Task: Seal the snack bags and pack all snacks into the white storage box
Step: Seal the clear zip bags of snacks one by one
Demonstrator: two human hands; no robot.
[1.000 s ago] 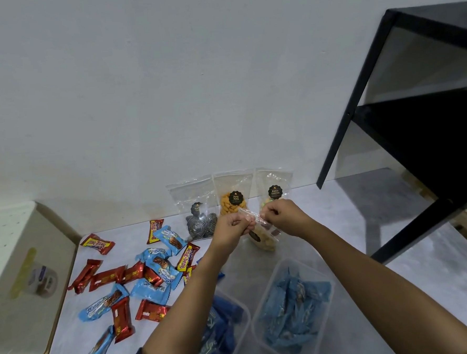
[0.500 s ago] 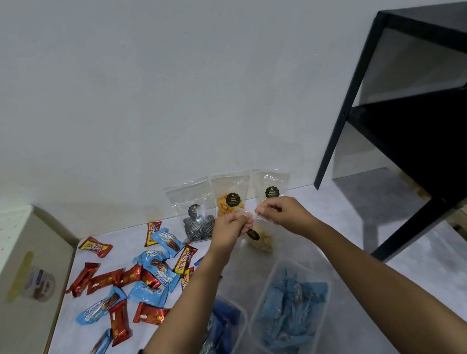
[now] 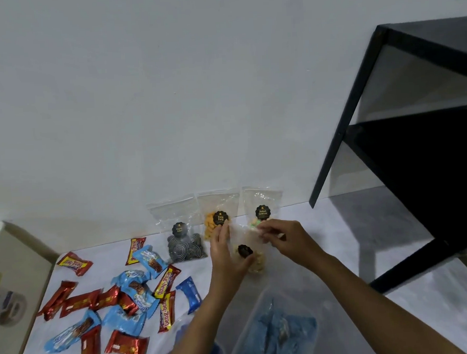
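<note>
Plain room, by the look of it a corner of a home. Bare white wall (image 3: 167, 98), with a grey marbled desk (image 3: 326, 239) pushed against it. Black metal shelf frame (image 3: 417, 165) to the right. Shop-bought snack wrappers (image 3: 111, 299) strewn over the desk, clear snack bags (image 3: 177, 215) leaning on the wall, clear plastic tubs (image 3: 262, 312) at the front.

- Spiral biscuit bag (image 3: 186, 249): clear, with biscuits in black-and-white swirls.
- Orange snack bag (image 3: 216, 228): clear, with orange pieces and a black label lettered in gold.
- Front bag (image 3: 255, 264): clear, with pale yellow pieces and a black label.
- Red wrappers (image 3: 81, 302): shiny red, some with yellow bands.
- Blue wrappers (image 3: 126, 321): light blue.
- Worktop (image 3: 341, 252): pale mottled grey.
- Shelf frame (image 3: 359, 109): black.
</note>
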